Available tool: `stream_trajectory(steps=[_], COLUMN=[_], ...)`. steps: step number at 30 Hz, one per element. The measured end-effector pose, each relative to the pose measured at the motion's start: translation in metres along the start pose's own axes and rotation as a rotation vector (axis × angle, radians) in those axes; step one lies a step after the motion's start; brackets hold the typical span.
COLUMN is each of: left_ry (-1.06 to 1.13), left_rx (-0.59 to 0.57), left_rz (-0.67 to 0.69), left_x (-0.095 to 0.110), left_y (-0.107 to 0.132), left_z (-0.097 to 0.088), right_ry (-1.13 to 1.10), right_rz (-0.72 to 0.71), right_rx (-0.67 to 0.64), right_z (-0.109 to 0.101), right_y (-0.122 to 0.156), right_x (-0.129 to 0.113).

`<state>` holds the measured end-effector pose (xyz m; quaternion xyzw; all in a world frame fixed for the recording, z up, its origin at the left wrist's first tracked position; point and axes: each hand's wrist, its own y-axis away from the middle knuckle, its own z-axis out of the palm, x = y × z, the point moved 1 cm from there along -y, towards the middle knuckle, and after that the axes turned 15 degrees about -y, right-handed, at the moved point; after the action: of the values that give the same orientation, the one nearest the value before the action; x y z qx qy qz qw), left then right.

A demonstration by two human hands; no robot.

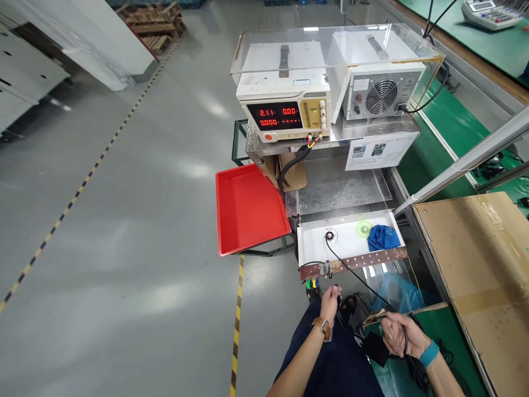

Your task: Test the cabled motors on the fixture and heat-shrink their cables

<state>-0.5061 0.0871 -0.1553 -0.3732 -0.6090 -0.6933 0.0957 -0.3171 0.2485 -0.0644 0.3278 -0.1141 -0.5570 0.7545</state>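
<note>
My left hand (pixel 330 305), with a watch on a brown strap at its wrist, is closed around a thin black cable (pixel 339 313); the cable's end is mostly hidden by the fingers. To the right, my right hand (pixel 399 333), with a teal wristband, has its fingers curled round a black cord (pixel 405 339). A black box like a power adapter (pixel 375 348) hangs below and beside it. Another black lead (pixel 355 274) runs from a round socket (pixel 329 236) in the white tray (pixel 309 249) down toward my right hand.
A power supply (pixel 283 110) with red digits stands on a metal cart, beside a second unit (pixel 380 94) with a fan. A red tray (pixel 248 215) is at left. A blue cloth (pixel 383 238) lies in the white tray. A cardboard sheet (pixel 475 275) lies at right.
</note>
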Motion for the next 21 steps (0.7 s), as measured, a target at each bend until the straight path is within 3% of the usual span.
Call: stream_trajectory(steps=[4, 8, 10, 13, 16, 18, 21], left_ry=[-0.08, -0.119, -0.131, -0.149, -0.159, -0.161, -0.162], left_rx=[0.111, 0.132, 0.132, 0.141, 0.173, 0.208, 0.265], left_rz=[0.033, 0.029, 0.031, 0.037, 0.049, 0.056, 0.051], left_x=[-0.002, -0.003, -0.002, -0.004, -0.007, -0.008, -0.008], left_y=[-0.01, -0.025, -0.032, -0.04, -0.043, -0.044, -0.045], left_z=[-0.003, -0.005, -0.006, -0.007, -0.009, -0.009, -0.007], right_ry=[0.016, 0.044, 0.19, 0.623, 1.01, 1.185, 1.384], right_rz=[-0.134, -0.169, -0.162, -0.251, -0.466, -0.544, -0.525], right_rx=[0.167, 0.48, 0.644, 0.919, 1.078, 1.031, 0.888], right_z=[-0.005, -0.023, -0.034, -0.044, -0.037, -0.02, 0.019], right_y=[0.01, 0.022, 0.023, 0.013, -0.021, -0.06, -0.137], right_x=[-0.022, -0.048, -0.059, -0.08, -0.1, -0.11, -0.121])
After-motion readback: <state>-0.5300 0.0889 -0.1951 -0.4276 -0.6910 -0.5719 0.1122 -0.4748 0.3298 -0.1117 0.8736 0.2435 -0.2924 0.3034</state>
